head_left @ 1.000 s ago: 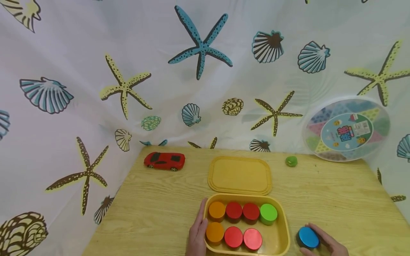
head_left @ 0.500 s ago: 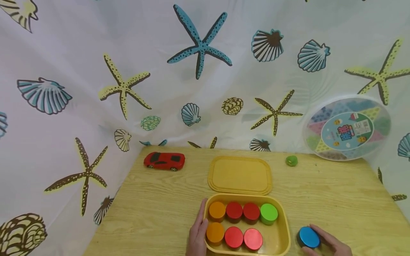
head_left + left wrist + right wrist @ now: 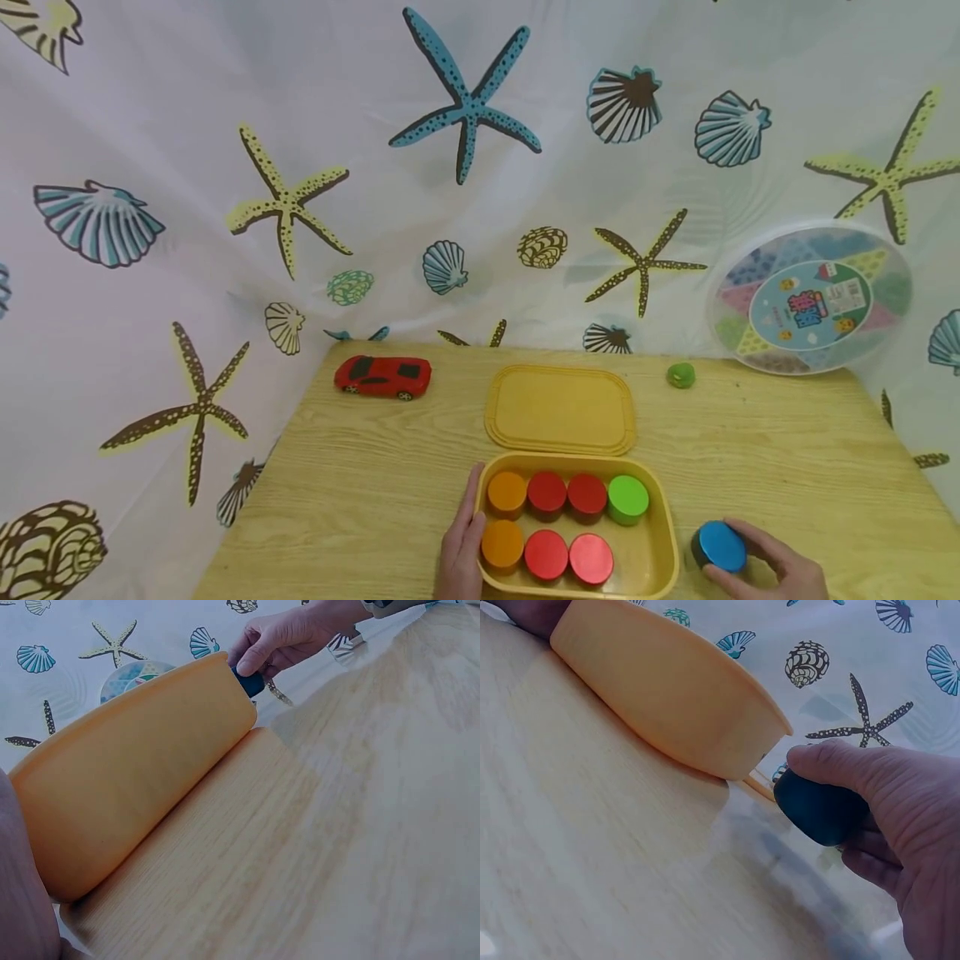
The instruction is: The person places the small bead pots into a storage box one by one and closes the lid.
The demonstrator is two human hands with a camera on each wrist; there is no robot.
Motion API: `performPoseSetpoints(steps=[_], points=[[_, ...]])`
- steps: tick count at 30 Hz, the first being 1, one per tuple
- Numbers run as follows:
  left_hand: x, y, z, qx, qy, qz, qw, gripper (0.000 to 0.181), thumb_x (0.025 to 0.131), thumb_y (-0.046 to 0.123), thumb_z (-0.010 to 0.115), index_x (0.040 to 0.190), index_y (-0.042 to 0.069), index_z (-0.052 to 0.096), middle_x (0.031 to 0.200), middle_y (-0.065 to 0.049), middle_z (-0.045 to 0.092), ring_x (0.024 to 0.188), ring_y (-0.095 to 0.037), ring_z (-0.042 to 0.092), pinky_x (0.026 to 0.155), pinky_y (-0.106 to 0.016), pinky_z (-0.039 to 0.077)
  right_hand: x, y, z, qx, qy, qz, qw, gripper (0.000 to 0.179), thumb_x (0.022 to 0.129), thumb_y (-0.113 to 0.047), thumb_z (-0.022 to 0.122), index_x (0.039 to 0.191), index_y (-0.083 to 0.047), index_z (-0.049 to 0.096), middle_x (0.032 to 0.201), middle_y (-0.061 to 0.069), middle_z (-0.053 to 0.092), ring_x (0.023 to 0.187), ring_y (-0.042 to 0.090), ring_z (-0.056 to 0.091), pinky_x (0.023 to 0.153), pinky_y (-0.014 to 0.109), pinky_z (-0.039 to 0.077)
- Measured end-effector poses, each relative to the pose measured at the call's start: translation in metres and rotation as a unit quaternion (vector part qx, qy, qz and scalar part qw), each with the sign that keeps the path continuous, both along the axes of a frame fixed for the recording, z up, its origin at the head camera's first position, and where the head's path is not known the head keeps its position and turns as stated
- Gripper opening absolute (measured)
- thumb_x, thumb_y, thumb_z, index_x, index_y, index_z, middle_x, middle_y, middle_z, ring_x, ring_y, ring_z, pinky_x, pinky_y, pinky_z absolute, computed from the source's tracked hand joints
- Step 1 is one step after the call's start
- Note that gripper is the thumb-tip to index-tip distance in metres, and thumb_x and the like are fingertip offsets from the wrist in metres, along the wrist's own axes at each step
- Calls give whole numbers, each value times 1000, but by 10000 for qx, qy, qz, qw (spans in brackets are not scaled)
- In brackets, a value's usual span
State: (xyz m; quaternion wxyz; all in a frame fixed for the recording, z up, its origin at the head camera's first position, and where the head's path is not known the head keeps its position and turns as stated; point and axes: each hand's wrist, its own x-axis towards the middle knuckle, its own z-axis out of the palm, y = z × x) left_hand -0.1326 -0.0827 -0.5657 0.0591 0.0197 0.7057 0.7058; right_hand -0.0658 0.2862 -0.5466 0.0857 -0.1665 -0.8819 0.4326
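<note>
My right hand (image 3: 776, 567) pinches a short blue cylinder (image 3: 722, 546) between thumb and fingers, to the right of a yellow box (image 3: 670, 533). In the right wrist view the blue cylinder (image 3: 821, 806) looks dark and tilted, close to the box's near corner. Along the left end of the box lies my left hand (image 3: 461, 542), its fingers straight against the outer wall and its thumb near the rim. Inside the box stand two orange cylinders (image 3: 502, 544), several red cylinders (image 3: 546, 554) and a green cylinder (image 3: 627, 498), in two rows.
Behind the box lies a flat yellow lid (image 3: 560, 408). A red toy car (image 3: 382, 377) is at the back left and a small green object (image 3: 681, 375) at the back right. A round printed container (image 3: 810, 300) leans on the patterned curtain (image 3: 525, 167).
The blue cylinder has shifted slightly upward in the head view, with my right hand's thumb now farther round its near side. The left hand and the box hold their places.
</note>
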Motion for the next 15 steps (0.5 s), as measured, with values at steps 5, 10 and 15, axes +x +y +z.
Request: performPoseSetpoints(steps=[5,10,15], points=[[0,1,0,-61,-72,40,9999,55,115,27,33,168,28,20,171,13,22,156,-7,17,112,-4,16,-3,-5,6,-8,965,41,9953,61,73,-25,98,126,-7,75,108,6,79,88,-5,70,76,8,53],[1,1,1,-108,-144,64,9998,55,115,25,32,168,29,20,172,12,22,157,-9,16,125,-26,13,-5,-7,15,215,1208,278,9920,56,73,-23,98,124,-9,76,104,-5,78,88,-5,69,79,9,53],[1,0,1,-99,-120,12,9999,55,115,26,32,168,29,19,172,12,21,157,-9,16,123,-20,15,-9,-12,28,413,1625,576,9842,54,72,-17,98,121,-10,77,100,-7,77,85,-1,66,78,11,52]])
